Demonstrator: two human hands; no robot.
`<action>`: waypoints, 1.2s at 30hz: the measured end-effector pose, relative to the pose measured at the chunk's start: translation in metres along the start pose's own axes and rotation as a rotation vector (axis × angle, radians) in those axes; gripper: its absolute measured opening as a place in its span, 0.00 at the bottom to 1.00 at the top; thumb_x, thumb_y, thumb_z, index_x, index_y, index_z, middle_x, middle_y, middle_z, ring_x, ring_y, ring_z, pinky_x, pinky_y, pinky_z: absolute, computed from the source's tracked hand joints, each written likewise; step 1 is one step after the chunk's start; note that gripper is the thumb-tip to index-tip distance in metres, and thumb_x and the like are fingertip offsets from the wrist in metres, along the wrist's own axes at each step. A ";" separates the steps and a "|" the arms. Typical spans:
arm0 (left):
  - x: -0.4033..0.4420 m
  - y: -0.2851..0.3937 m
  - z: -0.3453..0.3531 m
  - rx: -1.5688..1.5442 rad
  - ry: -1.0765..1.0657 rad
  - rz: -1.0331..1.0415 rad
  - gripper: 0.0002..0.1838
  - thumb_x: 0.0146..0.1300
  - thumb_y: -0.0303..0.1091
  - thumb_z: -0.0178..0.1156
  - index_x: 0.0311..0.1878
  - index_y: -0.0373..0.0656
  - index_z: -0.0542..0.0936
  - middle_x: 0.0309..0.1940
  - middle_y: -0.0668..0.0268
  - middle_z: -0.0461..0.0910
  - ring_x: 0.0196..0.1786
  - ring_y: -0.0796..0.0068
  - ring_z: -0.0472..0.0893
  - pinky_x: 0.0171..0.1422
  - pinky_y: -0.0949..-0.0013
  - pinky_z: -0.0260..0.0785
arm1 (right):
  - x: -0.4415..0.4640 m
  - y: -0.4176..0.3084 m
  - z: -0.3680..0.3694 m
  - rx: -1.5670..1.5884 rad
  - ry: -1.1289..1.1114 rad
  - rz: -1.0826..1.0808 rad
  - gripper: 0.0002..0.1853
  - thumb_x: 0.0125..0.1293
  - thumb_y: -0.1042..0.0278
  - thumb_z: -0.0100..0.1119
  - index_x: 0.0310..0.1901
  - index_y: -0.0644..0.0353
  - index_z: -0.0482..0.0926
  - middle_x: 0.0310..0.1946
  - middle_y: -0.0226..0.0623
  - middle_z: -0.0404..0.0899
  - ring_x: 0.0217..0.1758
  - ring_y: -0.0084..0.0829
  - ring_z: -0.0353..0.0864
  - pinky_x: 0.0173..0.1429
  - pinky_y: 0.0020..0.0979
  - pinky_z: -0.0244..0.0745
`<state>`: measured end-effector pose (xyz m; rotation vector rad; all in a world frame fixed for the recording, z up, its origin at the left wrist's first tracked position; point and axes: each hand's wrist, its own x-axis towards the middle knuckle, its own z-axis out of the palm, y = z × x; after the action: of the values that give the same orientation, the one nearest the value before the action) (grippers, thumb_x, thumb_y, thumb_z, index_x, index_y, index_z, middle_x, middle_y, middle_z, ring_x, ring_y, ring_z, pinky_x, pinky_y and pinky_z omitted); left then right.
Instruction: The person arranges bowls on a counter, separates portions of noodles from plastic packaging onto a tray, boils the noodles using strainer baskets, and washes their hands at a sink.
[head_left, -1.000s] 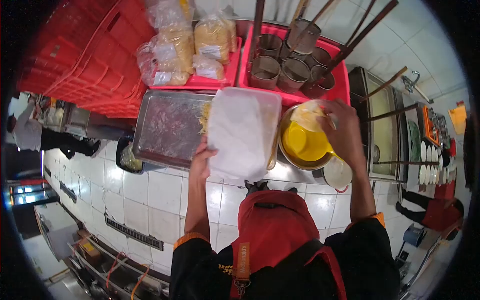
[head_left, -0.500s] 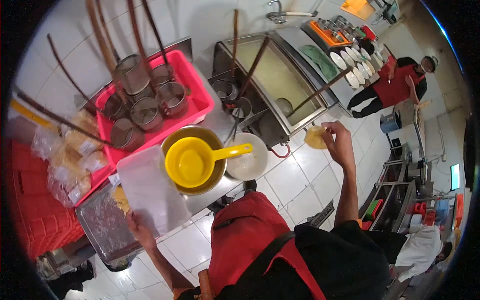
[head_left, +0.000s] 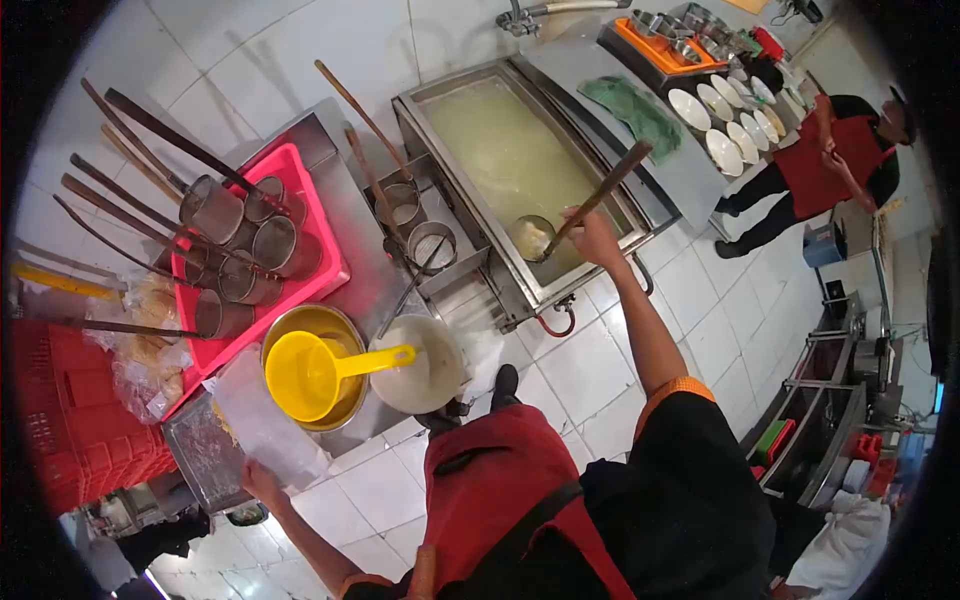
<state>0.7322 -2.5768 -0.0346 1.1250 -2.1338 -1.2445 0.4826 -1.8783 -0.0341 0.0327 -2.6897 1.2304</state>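
My right hand (head_left: 597, 242) reaches over the steaming vat (head_left: 490, 130) of cloudy liquid, beside the wooden handle of a noodle strainer (head_left: 534, 238). A pale clump of noodles lies in the strainer's basket. The handle partly hides my fingers, so I cannot tell whether they grip it. My left hand (head_left: 263, 483) is closed at the near edge of a whitish plastic sheet (head_left: 270, 420). This sheet covers part of a metal tray (head_left: 205, 455), with a bit of yellow noodle showing at its side. A yellow dipper (head_left: 303, 377) rests on a steel bowl (head_left: 345, 325).
A pink bin (head_left: 325, 235) holds several long-handled strainers. Two more stand in a metal rack (head_left: 465, 255) by the vat. A white bucket (head_left: 425, 375) is beside the dipper. White bowls (head_left: 725, 150) line the far counter, where a person in a red apron (head_left: 825, 160) stands.
My right hand has moved from holding a noodle clump over the floor to the strainer in the vat; the clump is now in the basket. My left hand and the sheet have lowered.
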 end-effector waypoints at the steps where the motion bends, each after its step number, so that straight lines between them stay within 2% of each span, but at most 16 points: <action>1: 0.011 -0.014 0.012 0.129 0.017 0.111 0.10 0.60 0.30 0.49 0.33 0.34 0.77 0.27 0.70 0.73 0.31 0.76 0.67 0.37 0.72 0.61 | -0.007 -0.013 -0.006 -0.107 0.071 -0.052 0.06 0.55 0.72 0.61 0.32 0.66 0.78 0.22 0.37 0.77 0.29 0.22 0.77 0.34 0.27 0.72; 2: 0.014 -0.018 -0.002 0.286 0.071 0.209 0.10 0.59 0.29 0.49 0.34 0.34 0.77 0.27 0.69 0.73 0.31 0.76 0.68 0.37 0.72 0.61 | -0.021 -0.042 -0.012 -0.060 -0.061 0.054 0.07 0.55 0.71 0.61 0.32 0.66 0.78 0.21 0.40 0.76 0.27 0.26 0.76 0.33 0.29 0.71; 3: 0.010 0.002 0.005 0.346 0.091 0.100 0.10 0.57 0.29 0.49 0.34 0.34 0.79 0.27 0.67 0.75 0.31 0.75 0.70 0.38 0.69 0.64 | -0.042 -0.078 -0.031 -0.034 -0.171 0.160 0.08 0.54 0.71 0.61 0.32 0.67 0.77 0.20 0.42 0.75 0.24 0.30 0.75 0.33 0.31 0.71; 4: 0.013 0.013 0.006 0.430 -0.002 0.114 0.11 0.56 0.30 0.50 0.34 0.34 0.80 0.27 0.63 0.78 0.31 0.71 0.74 0.39 0.66 0.66 | -0.054 -0.114 -0.035 0.085 -0.184 0.108 0.07 0.55 0.72 0.60 0.32 0.66 0.77 0.21 0.43 0.75 0.25 0.34 0.75 0.33 0.32 0.70; 7: 0.049 -0.036 0.003 0.344 0.062 0.165 0.12 0.56 0.31 0.49 0.33 0.34 0.80 0.27 0.59 0.79 0.32 0.66 0.76 0.39 0.63 0.67 | -0.068 -0.155 -0.002 0.179 -0.242 -0.090 0.06 0.56 0.74 0.57 0.35 0.64 0.77 0.28 0.45 0.75 0.31 0.44 0.75 0.37 0.34 0.71; 9: 0.025 0.011 0.006 0.412 0.044 0.266 0.12 0.56 0.31 0.49 0.33 0.34 0.80 0.28 0.56 0.80 0.33 0.63 0.78 0.40 0.63 0.68 | -0.059 -0.160 0.034 0.028 -0.313 -0.252 0.08 0.56 0.77 0.53 0.38 0.63 0.77 0.33 0.45 0.73 0.38 0.46 0.75 0.42 0.39 0.71; 12: 0.032 0.014 0.007 0.483 0.085 0.176 0.11 0.55 0.29 0.50 0.38 0.34 0.78 0.32 0.56 0.80 0.35 0.64 0.78 0.42 0.63 0.68 | -0.022 -0.132 0.107 -0.185 -0.351 -0.453 0.14 0.53 0.79 0.51 0.42 0.58 0.78 0.38 0.44 0.72 0.41 0.47 0.75 0.45 0.41 0.72; 14: 0.037 -0.010 -0.006 0.356 0.063 0.457 0.13 0.55 0.24 0.50 0.43 0.34 0.76 0.37 0.56 0.79 0.39 0.65 0.78 0.44 0.64 0.68 | 0.000 -0.139 0.131 -0.269 -0.524 -0.458 0.20 0.50 0.81 0.52 0.45 0.51 0.79 0.40 0.43 0.72 0.42 0.46 0.76 0.45 0.42 0.73; 16: 0.040 -0.021 -0.020 0.174 0.055 0.554 0.15 0.56 0.21 0.48 0.47 0.35 0.73 0.37 0.59 0.76 0.40 0.69 0.76 0.44 0.68 0.68 | 0.010 -0.138 0.154 -0.341 -0.660 -0.445 0.24 0.49 0.80 0.53 0.48 0.45 0.78 0.40 0.42 0.74 0.44 0.45 0.77 0.45 0.42 0.74; 19: 0.017 -0.006 -0.039 0.132 0.154 0.422 0.15 0.59 0.21 0.47 0.50 0.35 0.70 0.34 0.64 0.73 0.35 0.73 0.72 0.41 0.73 0.66 | 0.021 -0.126 0.187 -0.362 -0.737 -0.566 0.15 0.49 0.75 0.57 0.42 0.53 0.77 0.39 0.42 0.74 0.39 0.45 0.77 0.42 0.42 0.73; 21: 0.011 0.003 -0.052 0.100 0.132 0.293 0.16 0.62 0.25 0.47 0.54 0.35 0.67 0.33 0.65 0.69 0.33 0.75 0.68 0.38 0.74 0.64 | 0.025 -0.124 0.201 -0.358 -0.717 -0.573 0.14 0.50 0.74 0.57 0.41 0.53 0.76 0.38 0.43 0.74 0.39 0.46 0.77 0.41 0.43 0.73; 23: 0.017 -0.006 -0.056 0.102 0.164 0.354 0.16 0.64 0.26 0.47 0.55 0.35 0.67 0.33 0.64 0.69 0.33 0.76 0.67 0.37 0.74 0.63 | 0.024 -0.131 0.202 -0.346 -0.703 -0.580 0.13 0.51 0.73 0.56 0.41 0.53 0.76 0.37 0.43 0.75 0.38 0.47 0.77 0.41 0.44 0.73; 28: 0.020 0.005 -0.060 0.092 0.181 0.383 0.16 0.65 0.29 0.47 0.56 0.35 0.67 0.33 0.62 0.69 0.33 0.75 0.67 0.35 0.72 0.62 | -0.001 -0.197 0.134 -0.307 -0.341 -0.507 0.11 0.48 0.74 0.54 0.36 0.61 0.73 0.30 0.46 0.75 0.34 0.50 0.77 0.37 0.43 0.73; 32: 0.007 0.025 -0.046 0.118 0.265 0.484 0.15 0.67 0.32 0.48 0.53 0.34 0.70 0.35 0.61 0.70 0.32 0.73 0.67 0.36 0.71 0.62 | -0.068 -0.228 0.045 -0.083 -0.184 -0.434 0.07 0.50 0.73 0.53 0.31 0.63 0.71 0.26 0.46 0.72 0.30 0.49 0.73 0.33 0.43 0.69; 34: 0.007 0.023 -0.046 0.124 0.295 0.557 0.15 0.67 0.33 0.49 0.52 0.33 0.70 0.35 0.60 0.71 0.32 0.72 0.68 0.37 0.70 0.63 | -0.112 -0.232 -0.012 -0.042 -0.133 -0.280 0.06 0.49 0.74 0.55 0.30 0.64 0.71 0.22 0.45 0.70 0.27 0.46 0.74 0.30 0.40 0.66; 36: 0.003 0.028 -0.048 0.071 0.428 0.577 0.17 0.67 0.36 0.51 0.51 0.32 0.70 0.36 0.58 0.72 0.33 0.70 0.69 0.39 0.70 0.65 | -0.147 -0.212 -0.062 0.010 0.034 -0.043 0.06 0.55 0.73 0.56 0.27 0.65 0.71 0.20 0.40 0.74 0.24 0.31 0.79 0.28 0.30 0.74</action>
<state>0.7511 -2.5966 0.0131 0.6453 -1.9692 -0.6069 0.6575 -1.9785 0.1383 0.0703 -2.6401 1.2206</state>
